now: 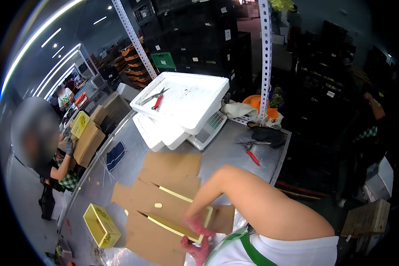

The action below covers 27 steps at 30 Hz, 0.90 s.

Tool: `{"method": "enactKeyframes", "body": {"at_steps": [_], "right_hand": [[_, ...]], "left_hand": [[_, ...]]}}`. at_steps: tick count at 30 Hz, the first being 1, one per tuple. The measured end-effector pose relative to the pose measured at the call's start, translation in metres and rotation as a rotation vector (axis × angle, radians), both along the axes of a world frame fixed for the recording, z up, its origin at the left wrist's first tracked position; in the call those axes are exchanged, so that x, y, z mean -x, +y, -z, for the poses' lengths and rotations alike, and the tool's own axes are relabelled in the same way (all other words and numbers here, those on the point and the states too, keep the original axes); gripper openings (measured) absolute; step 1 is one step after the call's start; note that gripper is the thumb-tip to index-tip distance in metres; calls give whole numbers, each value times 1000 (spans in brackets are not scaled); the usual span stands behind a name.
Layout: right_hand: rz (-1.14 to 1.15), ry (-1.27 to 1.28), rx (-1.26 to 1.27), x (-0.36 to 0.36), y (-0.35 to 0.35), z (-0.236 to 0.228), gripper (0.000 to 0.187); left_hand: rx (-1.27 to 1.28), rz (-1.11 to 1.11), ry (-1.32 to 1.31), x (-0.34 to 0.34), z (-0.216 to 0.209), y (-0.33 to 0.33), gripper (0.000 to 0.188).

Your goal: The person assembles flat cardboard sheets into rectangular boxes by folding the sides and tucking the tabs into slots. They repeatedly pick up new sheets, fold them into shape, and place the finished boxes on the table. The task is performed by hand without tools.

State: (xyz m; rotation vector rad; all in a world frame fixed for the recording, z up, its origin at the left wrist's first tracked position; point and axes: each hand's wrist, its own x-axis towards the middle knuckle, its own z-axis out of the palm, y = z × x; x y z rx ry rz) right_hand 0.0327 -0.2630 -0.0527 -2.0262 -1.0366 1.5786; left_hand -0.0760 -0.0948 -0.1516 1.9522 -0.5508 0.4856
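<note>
A partly folded cardboard box (170,217) lies before me, brown inside, its raised narrow walls showing yellow edges. Its flaps spread out flat around them. My right hand (198,225), in a pinkish-red glove, bends its fingers over the box's near right end. Just below it, my left hand (197,252), gloved alike, pinches the same end at the corner between thumb and fingers. My left forearm is hidden. To the left of the flaps stands a finished open yellow box (101,226) with a printed side.
White foam trays (195,97) are stacked on a scale (210,131), with red-handled pruners (156,103) on top. More pruners (252,154) and a dark glove (270,135) lie at right. A blue cloth (116,156) lies left. Across the table, a co-worker (60,166) holds a yellow box.
</note>
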Motion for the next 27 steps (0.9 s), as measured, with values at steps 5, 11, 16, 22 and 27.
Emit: {"method": "enactKeyframes", "body": {"at_steps": [5, 11, 16, 22, 27], "right_hand": [[-9, 24, -19, 10, -11, 0, 47], [-98, 21, -9, 8, -10, 3, 45], [-203, 20, 1, 5, -3, 4, 43], [-325, 6, 35, 6, 7, 5, 41], [-401, -49, 15, 5, 8, 6, 40]], "left_hand": [[123, -74, 203, 11, -25, -18, 94], [285, 4, 153, -5, -22, -34, 84], [239, 68, 299, -3, -54, -40, 86], [235, 48, 363, 7, -71, -34, 87], [180, 22, 352, 8, -87, -39, 83]]}}
